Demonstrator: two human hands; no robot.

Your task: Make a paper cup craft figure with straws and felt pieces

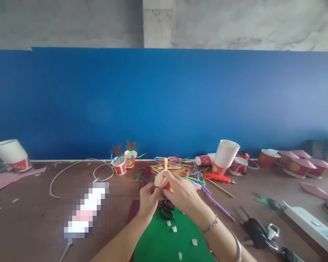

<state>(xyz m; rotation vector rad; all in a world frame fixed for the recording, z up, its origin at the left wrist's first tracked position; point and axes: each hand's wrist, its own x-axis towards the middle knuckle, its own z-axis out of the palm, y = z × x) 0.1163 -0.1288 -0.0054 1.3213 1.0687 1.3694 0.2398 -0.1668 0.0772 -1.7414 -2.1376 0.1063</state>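
A small red-and-white paper cup (160,178) is held tilted, its opening towards me, above the near side of the craft pile. My right hand (183,191) is closed around its right side. The thumb and fingers of my left hand (149,201) are pinched at the cup's lower left edge; anything between those fingertips is too small to make out. A yellow strip (166,163) stands up at the cup's far rim. Just below my hands lie black-handled scissors (167,210) on a green sheet (166,242) dotted with several small white paper bits.
Coloured pipe cleaners (177,165) are heaped behind my hands. Two cups with cat figures (119,165) stand left of them. To the right are a stack of paper cups (225,156), an orange utility knife (218,177) and a power strip (314,225). A pixelated phone-like object (86,211) lies left.
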